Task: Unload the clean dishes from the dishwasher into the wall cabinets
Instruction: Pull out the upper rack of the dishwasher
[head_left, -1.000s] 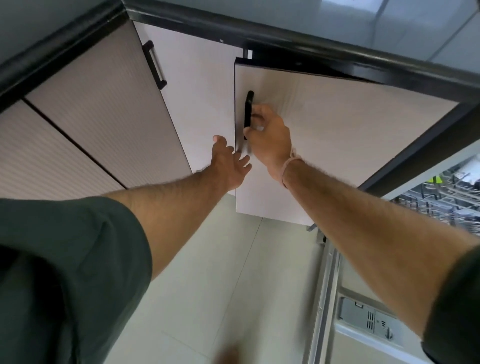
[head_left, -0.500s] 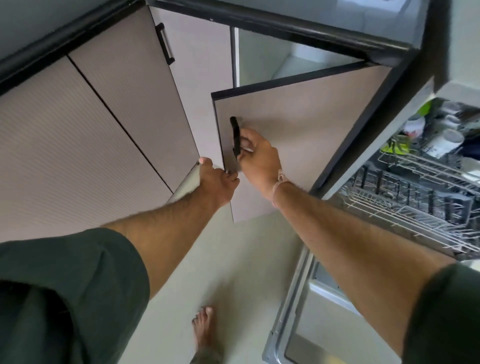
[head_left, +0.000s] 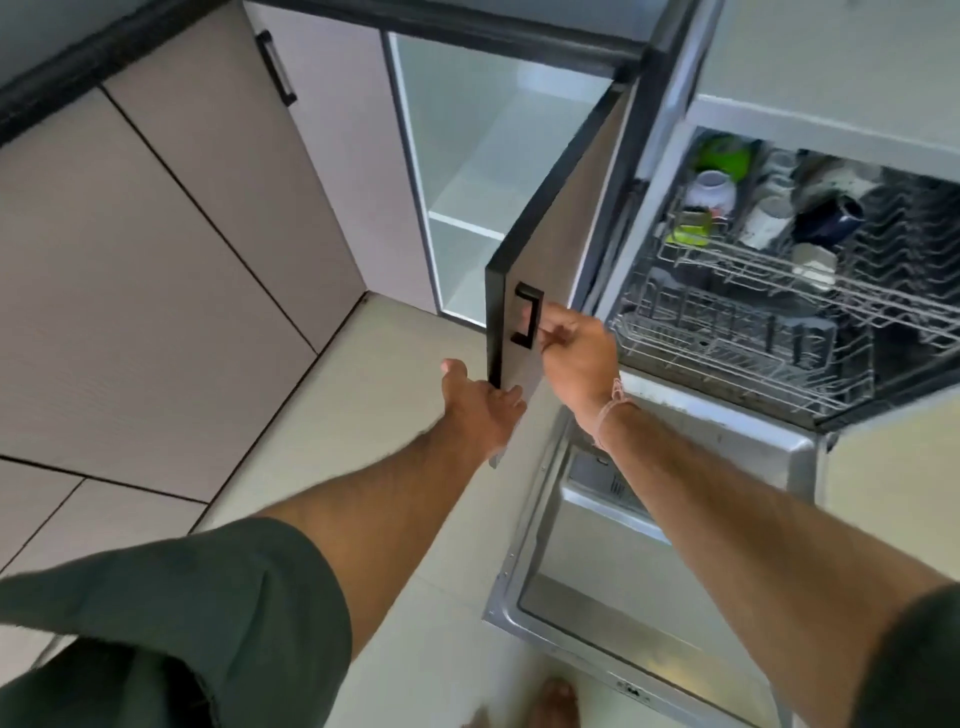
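1. Left of the open cabinet door (head_left: 550, 291) runs a bank of shut pale cabinet fronts (head_left: 171, 249). One carries a black bar handle (head_left: 276, 67); a dark strip caps them along the top.
2. Just left of the door, the cabinet interior (head_left: 488, 171) is white, with a shelf across it. Nothing shows on the part in view, so by my reading it stands ready to take dishes.
3. The left hand (head_left: 480, 405) is at the door's lower free corner, fingers (head_left: 506, 397) curled loosely against the edge. It holds nothing else — likely steadying the panel so it does not swing back.
4. On the door face, the right hand (head_left: 576, 353) reaches to the black door handle (head_left: 527, 317). Its fingers are partly bent, tips at or just behind the bar; whether they truly grip it I cannot tell. A thin cord circles that wrist.
5. Right of the door, the dishwasher (head_left: 779, 291) is open, its lid dropped flat toward the person. The clean dishes (head_left: 769, 208) — a white mug, a dark cup, something green, more — all sit in the upper wire rack (head_left: 753, 270), near the door but well beyond both hands. Unloading, I judge, has not begun.
6. Below the door lies a pale tiled floor (head_left: 332, 426), and a bare foot shows at the bottom edge. The view is blurred toward its margins.
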